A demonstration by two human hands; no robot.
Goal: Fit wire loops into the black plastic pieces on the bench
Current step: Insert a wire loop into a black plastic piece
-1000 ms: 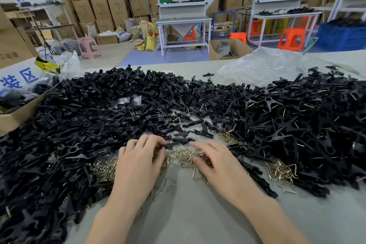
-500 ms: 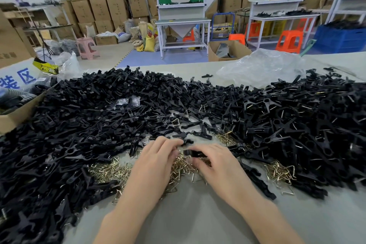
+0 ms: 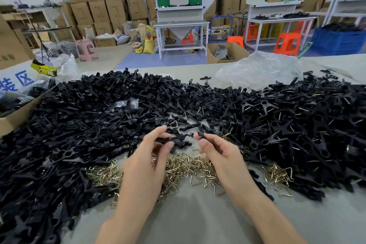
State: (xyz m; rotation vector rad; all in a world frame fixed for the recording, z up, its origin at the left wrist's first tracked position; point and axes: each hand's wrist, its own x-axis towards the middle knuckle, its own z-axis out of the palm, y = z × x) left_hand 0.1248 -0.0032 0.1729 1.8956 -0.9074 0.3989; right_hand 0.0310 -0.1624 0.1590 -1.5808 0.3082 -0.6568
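Bench top (image 3: 198,222) of pale grey runs across a warehouse room lined with stacked cardboard boxes (image 3: 95,2), white work stations (image 3: 180,24) and orange stools (image 3: 287,42). Black plastic pieces (image 3: 79,125) lie heaped over most of it, with brassy wire loops (image 3: 184,166) spread along the heap's near edge, under and between the hands. A blue crate (image 3: 336,40) at far right holds dark parts. An open carton (image 3: 11,117) at the left edge holds dark items too blurred to name. Left hand (image 3: 146,164), fingers curled, pinches a black piece (image 3: 178,137) between thumb and fingertips above the loops. Right hand (image 3: 221,156), likewise curled, pinches a second black piece (image 3: 200,134) just beside the first.
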